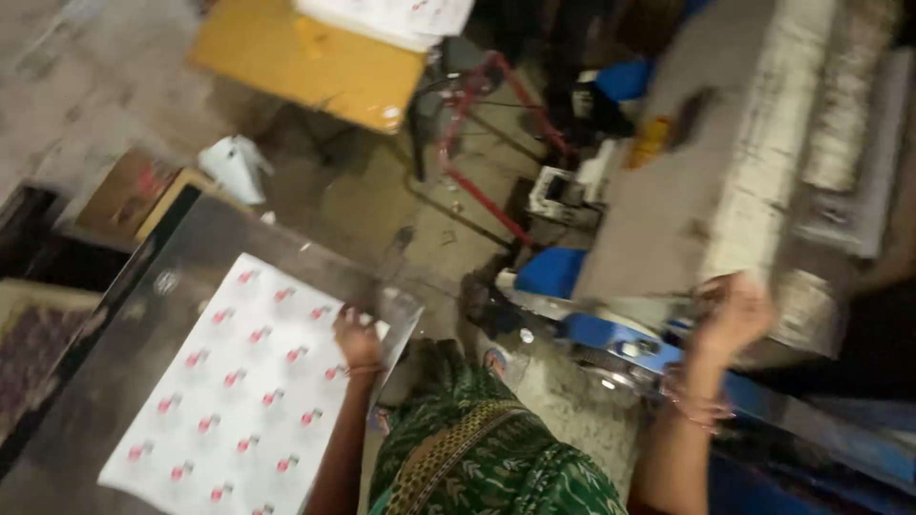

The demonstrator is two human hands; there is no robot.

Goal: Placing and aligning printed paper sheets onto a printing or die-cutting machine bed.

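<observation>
A white sheet printed with rows of small red marks (229, 391) lies on a dark grey table (114, 381) at the lower left. My left hand (356, 339) rests on the sheet's right corner, fingers pressed down on it. My right hand (733, 313) reaches to the right and touches the edge of a large grey machine bed (668, 200), beside a stack of whitish sheets (773, 172). Whether the right hand grips anything is blurred. My green patterned clothing (477, 458) fills the bottom centre.
A yellow table (305, 57) with more white sheets (391, 17) stands at the top. A red metal frame (477, 143) and a white bag (234, 167) sit on the dirty concrete floor. Blue machine parts (611, 334) run along the machine's lower edge.
</observation>
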